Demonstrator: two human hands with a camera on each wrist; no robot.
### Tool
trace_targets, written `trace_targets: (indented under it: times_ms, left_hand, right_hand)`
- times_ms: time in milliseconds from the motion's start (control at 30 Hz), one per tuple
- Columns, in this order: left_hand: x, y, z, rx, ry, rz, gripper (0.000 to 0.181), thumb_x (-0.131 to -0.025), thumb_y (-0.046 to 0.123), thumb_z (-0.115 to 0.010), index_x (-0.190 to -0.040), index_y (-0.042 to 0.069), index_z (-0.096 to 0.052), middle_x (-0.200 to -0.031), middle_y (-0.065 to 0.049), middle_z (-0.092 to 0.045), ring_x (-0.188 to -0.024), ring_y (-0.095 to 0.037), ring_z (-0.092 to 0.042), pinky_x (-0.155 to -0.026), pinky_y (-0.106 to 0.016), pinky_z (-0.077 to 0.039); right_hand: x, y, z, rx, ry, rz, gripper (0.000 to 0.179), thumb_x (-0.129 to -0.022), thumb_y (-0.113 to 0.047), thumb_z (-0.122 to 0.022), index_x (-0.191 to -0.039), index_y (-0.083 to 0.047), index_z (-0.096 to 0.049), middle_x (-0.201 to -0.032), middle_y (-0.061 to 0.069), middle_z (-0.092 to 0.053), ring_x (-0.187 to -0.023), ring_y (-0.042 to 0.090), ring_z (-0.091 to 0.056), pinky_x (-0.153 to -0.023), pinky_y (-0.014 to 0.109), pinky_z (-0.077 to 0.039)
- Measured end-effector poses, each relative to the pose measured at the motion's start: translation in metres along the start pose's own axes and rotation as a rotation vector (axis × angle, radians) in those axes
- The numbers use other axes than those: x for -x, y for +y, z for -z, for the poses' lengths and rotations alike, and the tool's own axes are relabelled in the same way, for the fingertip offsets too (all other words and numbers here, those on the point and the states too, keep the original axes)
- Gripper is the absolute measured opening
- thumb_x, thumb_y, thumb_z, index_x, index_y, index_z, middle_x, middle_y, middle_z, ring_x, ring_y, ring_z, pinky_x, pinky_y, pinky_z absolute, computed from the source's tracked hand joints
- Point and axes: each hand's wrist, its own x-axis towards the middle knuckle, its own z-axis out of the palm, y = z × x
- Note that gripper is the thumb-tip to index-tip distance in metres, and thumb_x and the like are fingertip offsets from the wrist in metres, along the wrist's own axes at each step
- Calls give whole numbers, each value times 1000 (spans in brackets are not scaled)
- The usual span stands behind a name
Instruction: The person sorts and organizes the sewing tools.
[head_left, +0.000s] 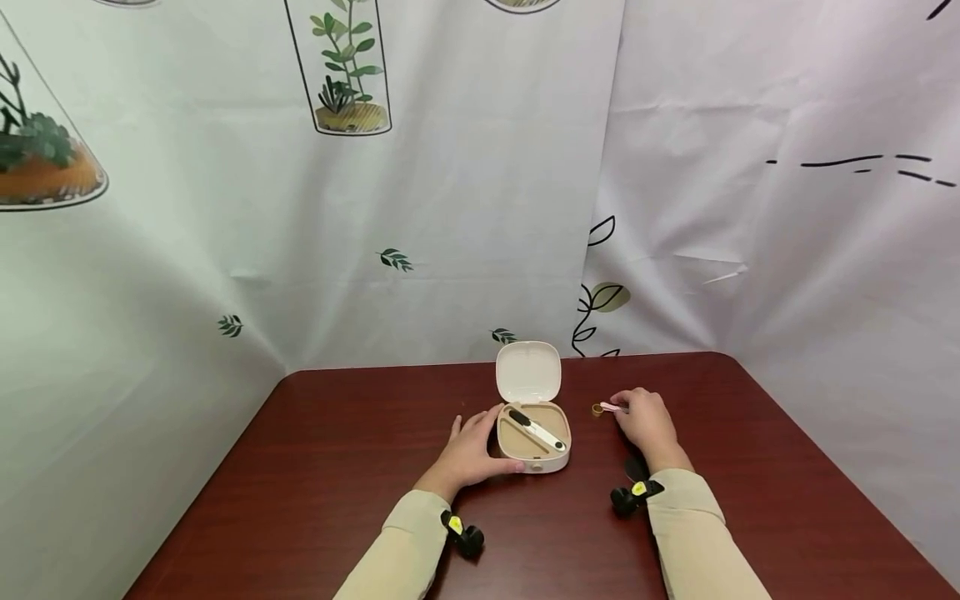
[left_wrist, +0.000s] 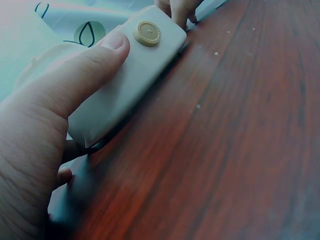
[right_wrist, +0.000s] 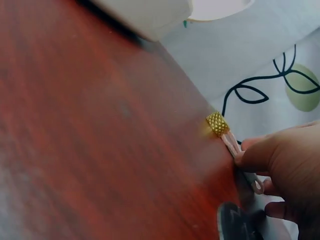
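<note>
A small white case [head_left: 557,464] stands on the table with its lid [head_left: 528,372] raised and a beige tray inside. Across the tray lies a white stick-shaped tool [head_left: 542,433] with a dark end. My left hand [head_left: 467,457] grips the case from the left, the thumb on its front beside a round gold button [left_wrist: 148,33]. To the right, my right hand [head_left: 649,423] pinches slim pink tweezers [right_wrist: 230,143] near the table top. At their tip is a gold ring [right_wrist: 217,124] with a textured band. The other fingers partly hide the tweezers' rear end.
The dark red wooden table [head_left: 337,467] meets a white printed curtain [head_left: 450,200] at its back edge. A dark rounded object [right_wrist: 235,222] shows beneath the right hand. Black wrist cameras [head_left: 469,542] hang at both sleeves.
</note>
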Motion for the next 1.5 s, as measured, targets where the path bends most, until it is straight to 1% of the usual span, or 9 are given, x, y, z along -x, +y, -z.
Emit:
trace_targets:
  times_ms: [100,200,333,500,700,933,1167,1300,1500]
  left_hand:
    - [0,1,0,-1,-6,-1,112,-71,69,-79,-159,18,-33,-155,-4,-46,-146,-27,-35,-121,-61,-5]
    - [0,2,1,-1,-3,0,111,-72,69,-79,-159,18,-33,-155,-4,-46,-146,-27,-35,-121,-61,-5]
    - [0,2,2,10,7,-9,111,-72,68,-79,-159,16,-34,-154,-6,-47,-145,-28,-36,-121,-61,-6]
    - [1,1,2,19,12,-19,112,-72,67,-80,-159,14,-34,-154,-7,-47,-145,-28,-37,-120,-62,-7]
    - [0,-1,1,5,11,-22,112,-71,70,-78,-159,16,-33,-154,-6,-47,-145,-28,-36,-120,-62,-7]
    - [-1,-2,0,4,6,-11,112,-70,72,-78,-159,19,-33,-153,-3,-48,-146,-27,-35,-121,-61,-5]
    - [-1,-2,-1,2,9,-10,111,-71,71,-78,-159,21,-33,-154,-2,-47,-146,-26,-35,-121,-62,-5]
    - [0,-1,-1,-2,9,-10,111,-71,71,-78,-159,22,-33,-154,-1,-47,-146,-26,-35,-121,-62,-5]
    - [-1,-2,-2,5,9,-19,112,-71,70,-78,-159,17,-33,-153,-4,-48,-145,-29,-36,-120,-63,-5]
  right_hand:
    - [0,0,-1,1,1,-8,16,-92,-5,-69,-106,-2,-75,-107,22,-68,-100,43,-62,-85,56,-51]
    - [0,1,0,-16,-7,-14,16,-93,-5,-68,-106,-1,-75,-104,21,-69,-95,40,-64,-83,55,-52]
    - [0,-1,6,-78,-12,-27,19,-93,-5,-67,-110,4,-72,-102,21,-69,-92,37,-64,-82,53,-52]
    - [-2,-5,14,-177,-9,-62,21,-96,-11,-67,-111,3,-71,-97,16,-70,-87,30,-63,-80,48,-52]
    - [-5,-10,19,-273,-16,-77,24,-98,-17,-66,-113,0,-72,-102,16,-72,-90,28,-64,-79,44,-53]
    - [-8,-16,25,-344,-10,-72,24,-98,-14,-63,-115,0,-72,-102,15,-72,-87,24,-63,-72,32,-50]
    - [-6,-27,29,-367,-22,-54,23,-98,-13,-64,-115,0,-72,-98,13,-72,-80,22,-62,-67,31,-51]
    - [-7,-37,28,-346,-36,-27,21,-98,-13,-64,-113,-2,-73,-94,11,-72,-79,22,-60,-68,32,-49]
    - [-6,-54,22,-335,-66,-10,17,-98,-12,-65,-110,-5,-75,-94,9,-71,-77,22,-59,-67,32,-50]
